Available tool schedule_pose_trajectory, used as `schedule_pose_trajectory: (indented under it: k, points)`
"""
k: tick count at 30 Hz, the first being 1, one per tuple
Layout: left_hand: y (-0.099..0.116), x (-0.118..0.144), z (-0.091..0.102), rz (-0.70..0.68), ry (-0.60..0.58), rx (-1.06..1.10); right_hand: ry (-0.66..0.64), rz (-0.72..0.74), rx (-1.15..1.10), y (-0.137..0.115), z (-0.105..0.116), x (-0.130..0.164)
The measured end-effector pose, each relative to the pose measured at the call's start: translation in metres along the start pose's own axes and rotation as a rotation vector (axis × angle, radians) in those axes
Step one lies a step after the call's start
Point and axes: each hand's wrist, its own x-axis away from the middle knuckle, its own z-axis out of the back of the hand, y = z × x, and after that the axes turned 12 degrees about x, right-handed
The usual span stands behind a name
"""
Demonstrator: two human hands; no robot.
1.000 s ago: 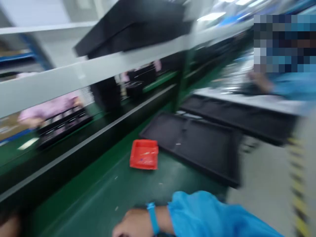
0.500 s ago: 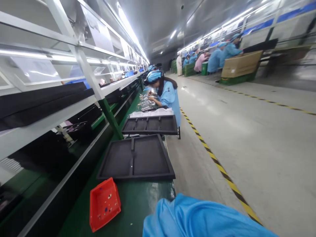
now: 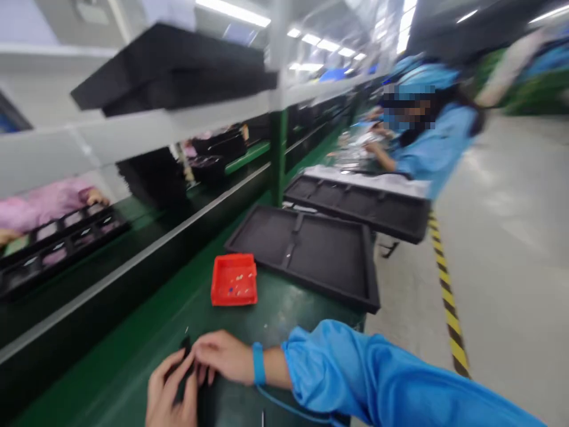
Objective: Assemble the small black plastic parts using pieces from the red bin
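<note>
Between both hands [image 3: 195, 370], seemingly a blurred black part [image 3: 184, 370].

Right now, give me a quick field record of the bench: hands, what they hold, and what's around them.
left hand: at the bench's near edge, fingers on a small black part
right hand: touching the same part from the other side; blue wristband
part detail: too blurred to identify
red tray: beyond the hands, small bits inside
black tray: right of the red tray, compartments look bare
co-worker: in blue, further along the line
</note>
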Motion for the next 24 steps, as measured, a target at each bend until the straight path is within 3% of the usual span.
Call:
schedule_pose_trajectory:
  k: [3, 8, 11, 15, 20, 24]
  points:
    - [0.001, 0.014, 0.000, 0.037, -0.041, -0.018, 0.046, 0.018, 0.017, -0.008, 0.000, 0.010]
    - [0.010, 0.010, -0.003, 0.079, -0.154, 0.078, 0.088, 0.008, 0.134, -0.017, 0.012, 0.013]
    - [0.013, 0.013, -0.004, 0.279, -0.119, 0.270, 0.177, 0.063, 0.476, -0.023, 0.016, 0.018]
    - [0.011, 0.015, -0.007, 0.668, -0.053, 0.525, 0.203, 0.306, 0.980, -0.031, 0.018, 0.027]
    - [0.008, 0.013, -0.010, 0.887, 0.022, 0.678, 0.326, 0.462, 0.988, -0.038, 0.023, 0.031]
    - [0.011, 0.014, -0.012, 0.969, -0.012, 0.823, 0.381, 0.639, 0.966, -0.038, 0.026, 0.031]
